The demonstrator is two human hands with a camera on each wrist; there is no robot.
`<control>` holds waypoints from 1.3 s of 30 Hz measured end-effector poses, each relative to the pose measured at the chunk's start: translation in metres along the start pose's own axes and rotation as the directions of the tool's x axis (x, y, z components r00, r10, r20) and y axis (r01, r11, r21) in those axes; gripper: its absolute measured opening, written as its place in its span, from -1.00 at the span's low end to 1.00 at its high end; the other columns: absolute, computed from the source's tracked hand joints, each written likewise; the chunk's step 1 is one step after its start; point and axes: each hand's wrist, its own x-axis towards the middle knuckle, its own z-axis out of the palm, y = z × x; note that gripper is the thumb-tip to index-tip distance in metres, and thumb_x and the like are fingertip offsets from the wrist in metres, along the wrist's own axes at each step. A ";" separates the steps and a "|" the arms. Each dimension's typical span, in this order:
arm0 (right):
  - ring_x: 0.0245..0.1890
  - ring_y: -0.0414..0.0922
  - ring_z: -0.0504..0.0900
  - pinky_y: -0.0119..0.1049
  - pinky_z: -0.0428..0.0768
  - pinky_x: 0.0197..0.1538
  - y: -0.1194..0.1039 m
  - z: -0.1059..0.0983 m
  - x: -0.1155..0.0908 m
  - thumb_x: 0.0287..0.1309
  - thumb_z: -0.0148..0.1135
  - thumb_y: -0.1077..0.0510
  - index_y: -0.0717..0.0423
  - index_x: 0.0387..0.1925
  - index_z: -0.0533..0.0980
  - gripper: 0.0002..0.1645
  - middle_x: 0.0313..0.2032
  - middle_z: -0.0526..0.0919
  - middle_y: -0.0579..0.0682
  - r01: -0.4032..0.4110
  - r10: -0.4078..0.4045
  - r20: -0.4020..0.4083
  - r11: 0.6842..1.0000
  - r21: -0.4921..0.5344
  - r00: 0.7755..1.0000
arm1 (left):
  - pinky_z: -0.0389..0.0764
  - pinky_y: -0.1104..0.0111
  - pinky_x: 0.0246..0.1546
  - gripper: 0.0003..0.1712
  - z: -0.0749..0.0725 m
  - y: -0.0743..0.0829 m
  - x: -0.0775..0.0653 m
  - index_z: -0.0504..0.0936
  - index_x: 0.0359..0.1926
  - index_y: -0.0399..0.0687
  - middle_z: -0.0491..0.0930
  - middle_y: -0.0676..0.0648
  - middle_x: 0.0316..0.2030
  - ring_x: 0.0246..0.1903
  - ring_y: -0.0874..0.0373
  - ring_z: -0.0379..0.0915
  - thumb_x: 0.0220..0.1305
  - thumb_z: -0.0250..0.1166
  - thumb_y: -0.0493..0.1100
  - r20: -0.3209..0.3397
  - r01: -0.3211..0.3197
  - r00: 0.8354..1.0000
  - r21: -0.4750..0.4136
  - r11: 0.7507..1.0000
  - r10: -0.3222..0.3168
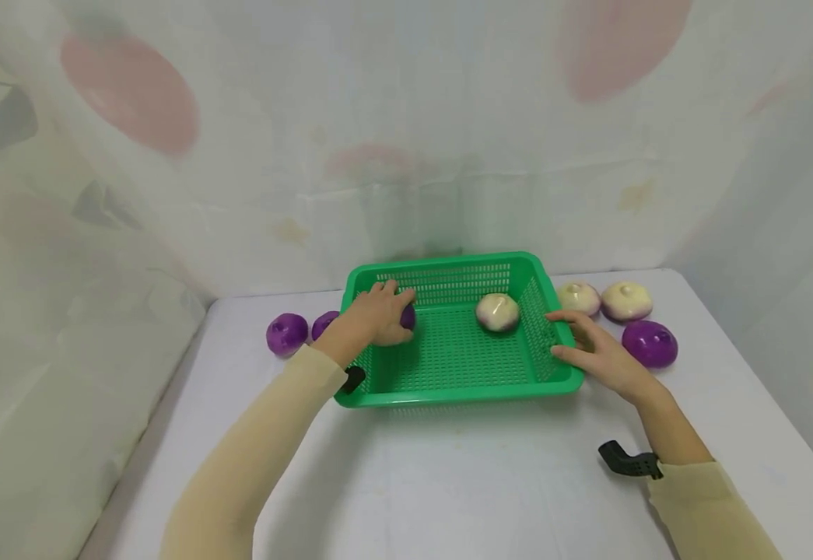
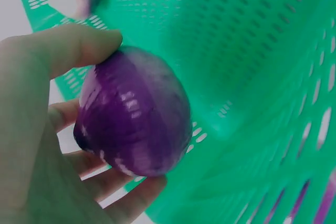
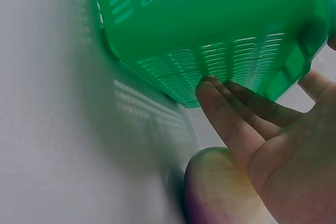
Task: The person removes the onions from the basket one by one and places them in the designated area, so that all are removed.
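Observation:
Inside the left end of a green plastic basket (image 1: 458, 399), my left hand (image 1: 376, 315) holds a purple onion (image 2: 139, 111). Its thumb lies on top of the onion, with the other fingers curled round the side and underneath. My right hand (image 1: 602, 354) grips the basket's right rim. In the right wrist view, its fingers (image 3: 215, 95) rest against the slotted outer wall. A round cream-and-purple vegetable (image 1: 498, 313) lies in the right half of the basket.
Left of the basket sit two purple onions (image 1: 287, 334), one partly hidden by the left arm. To its right are two cream-and-purple vegetables (image 1: 626, 301) and another purple onion (image 1: 650, 344). A patterned curtain (image 1: 406, 155) hangs behind the white table (image 1: 448, 482).

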 end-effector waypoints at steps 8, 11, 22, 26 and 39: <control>0.48 0.45 0.00 0.51 0.11 0.31 -0.001 0.000 -0.001 0.43 0.22 0.04 0.03 0.46 0.22 -0.32 0.52 0.07 0.28 -0.007 0.007 -0.006 1.000 -0.002 1.000 | 0.43 -0.11 0.23 -0.18 -0.012 0.001 -0.015 0.29 0.49 0.09 0.29 -0.27 0.32 0.35 -0.30 0.22 0.31 0.33 0.20 -0.042 -0.048 0.998 0.032 0.998 0.050; 0.48 0.45 -0.01 0.52 0.09 0.31 0.000 0.000 0.000 0.43 0.22 0.03 0.03 0.46 0.22 -0.32 0.52 0.08 0.27 -0.008 0.008 -0.005 1.000 0.003 1.000 | 0.48 -0.07 0.16 -0.18 -0.015 0.002 -0.022 0.28 0.49 0.09 0.31 -0.26 0.30 0.29 -0.24 0.27 0.31 0.33 0.21 -0.048 -0.065 0.997 0.054 0.996 0.067; 0.49 0.44 -0.01 0.50 0.10 0.32 -0.001 0.000 -0.001 0.44 0.22 0.03 0.04 0.46 0.22 -0.32 0.52 0.06 0.29 -0.009 0.009 -0.007 1.000 0.007 1.000 | 0.55 -0.01 -0.01 -0.33 -0.022 -0.017 -0.050 0.43 0.34 0.09 0.41 -0.18 0.10 0.02 -0.10 0.38 0.28 0.34 0.15 -0.185 -0.101 0.979 -0.052 0.994 0.089; 0.49 0.45 -0.03 0.52 0.07 0.32 -0.002 0.000 -0.001 0.43 0.22 0.03 0.04 0.46 0.22 -0.31 0.53 0.05 0.29 -0.009 0.009 -0.007 1.000 -0.004 1.000 | 0.53 -0.05 0.02 -0.30 -0.025 -0.027 -0.061 0.41 0.38 0.08 0.39 -0.21 0.19 0.08 -0.16 0.37 0.28 0.33 0.14 -0.208 -0.083 0.976 -0.092 0.992 0.062; 0.49 0.47 -0.08 0.56 0.05 0.29 -0.001 0.001 0.000 0.43 0.22 0.03 0.05 0.46 0.21 -0.31 0.54 0.01 0.30 -0.005 0.005 -0.008 1.000 -0.007 1.000 | 0.57 -0.02 -0.06 -0.36 -0.026 -0.059 -0.097 0.46 0.30 0.02 0.39 -0.23 0.17 0.07 -0.18 0.36 0.27 0.35 0.10 -0.301 -0.069 0.954 -0.194 0.979 0.007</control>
